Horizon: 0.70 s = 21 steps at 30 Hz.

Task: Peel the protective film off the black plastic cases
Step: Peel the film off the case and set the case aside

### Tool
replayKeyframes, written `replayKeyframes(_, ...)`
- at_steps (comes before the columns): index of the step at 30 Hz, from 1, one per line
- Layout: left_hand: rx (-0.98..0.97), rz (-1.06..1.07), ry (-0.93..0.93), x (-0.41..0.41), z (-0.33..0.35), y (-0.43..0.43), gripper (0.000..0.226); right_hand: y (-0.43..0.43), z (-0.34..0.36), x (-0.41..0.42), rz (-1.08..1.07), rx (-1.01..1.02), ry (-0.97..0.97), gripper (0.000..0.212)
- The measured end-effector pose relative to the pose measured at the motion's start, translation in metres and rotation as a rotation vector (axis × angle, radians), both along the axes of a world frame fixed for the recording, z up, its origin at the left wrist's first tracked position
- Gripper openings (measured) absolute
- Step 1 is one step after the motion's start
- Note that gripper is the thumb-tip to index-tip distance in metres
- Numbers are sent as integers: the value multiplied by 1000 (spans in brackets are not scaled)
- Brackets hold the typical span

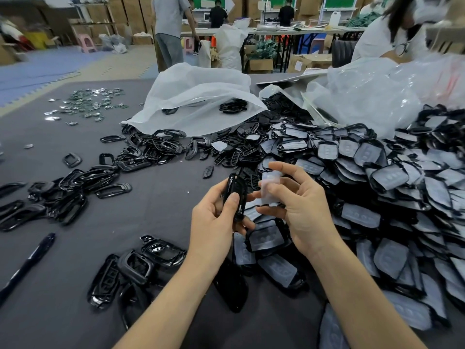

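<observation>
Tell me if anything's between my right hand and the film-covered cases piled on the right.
Nothing visible lies between them: the film-covered cases sit just below the right hand. That hand is occupied, though, pinching a piece of film, while the left hand holds a black case.

The left hand (214, 222) wraps its thumb and fingers over the middle and lower end of the black case (235, 183), hiding most of its face. The film (270, 182) in the right hand (302, 212) is a blurred, translucent scrap with unclear edges. At lower left, the pen (32, 259) runs off the frame. The pile of filmed cases (392, 177) is cut off at the right and bottom edges. The shiny pieces (90, 103) on the bench at upper left are too small to identify.
</observation>
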<state>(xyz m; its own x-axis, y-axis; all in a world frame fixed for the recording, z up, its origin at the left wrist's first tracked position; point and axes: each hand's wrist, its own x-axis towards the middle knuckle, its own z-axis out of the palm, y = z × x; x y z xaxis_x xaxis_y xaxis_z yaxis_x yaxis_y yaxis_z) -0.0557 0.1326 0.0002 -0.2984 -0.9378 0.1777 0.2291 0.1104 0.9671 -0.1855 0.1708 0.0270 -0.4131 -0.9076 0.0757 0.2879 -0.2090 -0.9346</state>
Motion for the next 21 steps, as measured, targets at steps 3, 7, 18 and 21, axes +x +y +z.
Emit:
replayKeyframes(3, 3, 1, 1, 0, 0, 0, 25, 1, 1, 1, -4, -10, -12, 15)
replayKeyframes(7, 7, 8, -2, 0, -1, 0, 25, 1, 0, 2, -27, -6, 8, 12)
replayKeyframes(18, 19, 14, -1, -1, -3, -3, 26, 0, 0, 1, -27, 25, 127, 18)
replayKeyframes(21, 47, 6, -1, -1, -6, -5, 27, 1, 3, 2, 23, 9, 174, 11)
